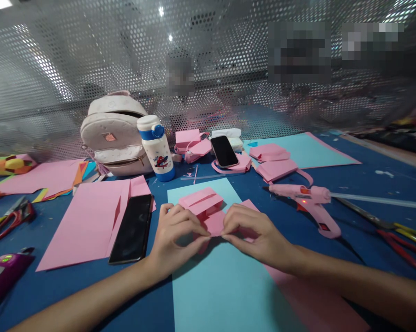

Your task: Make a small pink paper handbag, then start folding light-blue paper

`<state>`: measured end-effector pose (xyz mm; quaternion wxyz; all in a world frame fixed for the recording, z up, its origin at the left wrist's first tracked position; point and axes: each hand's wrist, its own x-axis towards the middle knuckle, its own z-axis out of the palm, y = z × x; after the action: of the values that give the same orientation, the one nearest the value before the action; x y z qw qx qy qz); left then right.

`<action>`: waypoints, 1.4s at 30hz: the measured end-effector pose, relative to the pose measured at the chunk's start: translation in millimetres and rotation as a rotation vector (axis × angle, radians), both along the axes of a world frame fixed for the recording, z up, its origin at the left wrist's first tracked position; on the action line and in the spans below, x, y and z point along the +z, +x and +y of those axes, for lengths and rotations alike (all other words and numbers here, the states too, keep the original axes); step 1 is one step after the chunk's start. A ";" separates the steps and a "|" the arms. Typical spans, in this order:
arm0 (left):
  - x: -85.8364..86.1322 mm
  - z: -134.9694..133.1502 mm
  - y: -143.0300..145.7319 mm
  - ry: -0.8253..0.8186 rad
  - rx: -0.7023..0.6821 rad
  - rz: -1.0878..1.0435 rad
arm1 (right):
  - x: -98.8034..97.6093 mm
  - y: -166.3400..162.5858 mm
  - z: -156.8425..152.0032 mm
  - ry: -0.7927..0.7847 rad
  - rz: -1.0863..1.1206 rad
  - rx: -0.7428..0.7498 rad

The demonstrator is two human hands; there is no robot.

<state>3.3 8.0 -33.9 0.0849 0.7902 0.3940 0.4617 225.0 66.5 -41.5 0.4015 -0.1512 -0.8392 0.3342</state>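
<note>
My left hand (175, 237) and my right hand (254, 233) meet over a light blue sheet (225, 286) on the blue table. Both pinch a folded pink paper piece (208, 213) between fingertips, the left from the left side, the right from the right. The piece has a raised boxy fold at its far end. A pink sheet (312, 304) lies under my right forearm.
A black phone (132, 229) lies on pink paper (86, 226) left of my hands. A pink glue gun (308, 200) rests to the right, scissors (398, 237) beyond it. Behind stand a bottle (157, 148), a backpack (113, 133), a second phone (224, 151) and folded pink pieces (273, 161). A perforated metal screen (208, 69) closes the back.
</note>
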 end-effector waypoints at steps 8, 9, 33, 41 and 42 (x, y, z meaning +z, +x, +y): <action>-0.2 -0.7 1.2 0.000 -0.022 -0.006 | 1.8 -1.0 0.2 0.049 -0.030 -0.003; -0.2 -0.9 1.4 -0.004 -0.024 -0.004 | 1.9 -1.1 0.4 0.057 -0.032 0.000; 0.2 -4.3 5.1 0.031 0.032 0.084 | 1.8 -0.4 -1.4 0.053 -0.050 -0.009; -0.4 -4.5 6.4 0.031 0.064 0.074 | 3.0 -0.1 -2.9 0.043 -0.057 -0.020; -0.2 -4.9 7.2 0.031 0.068 0.078 | 3.0 0.0 -3.1 0.041 -0.059 -0.022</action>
<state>10.6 3.1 -34.1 0.0416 0.7950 0.4164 0.4391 225.0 63.5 -38.5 0.3833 -0.1620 -0.8555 0.3081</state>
